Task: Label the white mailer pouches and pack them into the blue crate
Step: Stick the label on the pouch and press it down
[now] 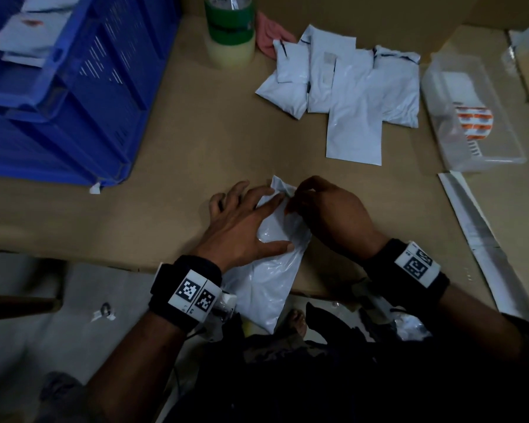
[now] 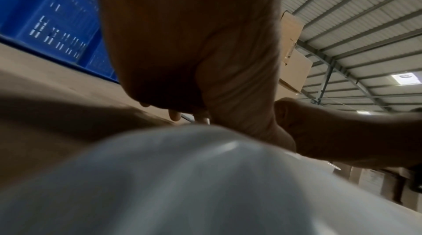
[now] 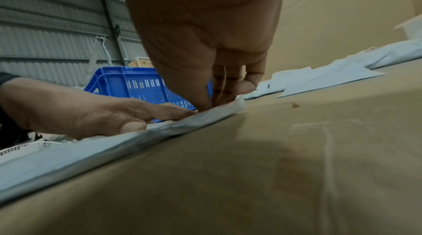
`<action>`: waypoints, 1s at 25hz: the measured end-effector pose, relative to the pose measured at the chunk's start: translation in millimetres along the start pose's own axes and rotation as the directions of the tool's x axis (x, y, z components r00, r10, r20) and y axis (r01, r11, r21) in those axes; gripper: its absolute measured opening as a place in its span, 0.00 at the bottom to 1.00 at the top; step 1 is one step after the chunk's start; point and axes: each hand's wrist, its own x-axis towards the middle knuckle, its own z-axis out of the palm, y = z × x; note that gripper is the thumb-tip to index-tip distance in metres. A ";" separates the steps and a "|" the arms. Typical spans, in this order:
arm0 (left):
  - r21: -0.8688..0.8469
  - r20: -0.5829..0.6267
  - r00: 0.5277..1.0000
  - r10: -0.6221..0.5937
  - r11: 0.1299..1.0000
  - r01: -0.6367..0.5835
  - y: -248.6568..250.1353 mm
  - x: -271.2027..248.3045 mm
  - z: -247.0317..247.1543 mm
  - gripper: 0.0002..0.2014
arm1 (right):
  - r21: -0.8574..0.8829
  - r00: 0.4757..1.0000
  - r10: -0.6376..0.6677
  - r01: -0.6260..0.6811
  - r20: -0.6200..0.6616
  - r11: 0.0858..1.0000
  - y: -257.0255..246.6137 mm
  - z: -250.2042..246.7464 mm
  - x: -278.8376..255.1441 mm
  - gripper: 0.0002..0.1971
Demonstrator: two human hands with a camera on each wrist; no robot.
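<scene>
A white mailer pouch lies on the brown cardboard table, its near end hanging over the front edge. My left hand lies flat on it with straight, spread fingers, pressing it down. My right hand pinches the pouch's far crumpled end with curled fingertips. In the right wrist view the pouch lies flat under both hands. The blue crate stands at the far left with white pouches inside. Several more white pouches lie at the back right.
A clear plastic tray holding an orange-and-white label roll sits at the right. Green tape rolls stand at the back beside a pink cloth. A long white strip lies along the right edge.
</scene>
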 end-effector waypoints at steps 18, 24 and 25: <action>-0.133 -0.228 0.972 0.054 0.987 -0.086 -17.7 -4.4 -26.4 0.12 | 0.469 0.827 0.558 -0.465 -0.074 0.751 -31.5 21.9 -45.1 0.11; -0.186 0.027 0.980 0.195 0.965 -0.186 -15.7 46.6 -53.5 0.04 | 0.534 0.784 0.598 -0.438 -0.166 0.723 -41.0 32.6 -33.9 0.10; -0.191 0.053 0.987 0.151 0.972 -0.138 -16.9 48.1 -53.7 0.05 | 0.517 0.797 0.573 -0.415 -0.191 0.749 -41.8 29.9 -31.8 0.10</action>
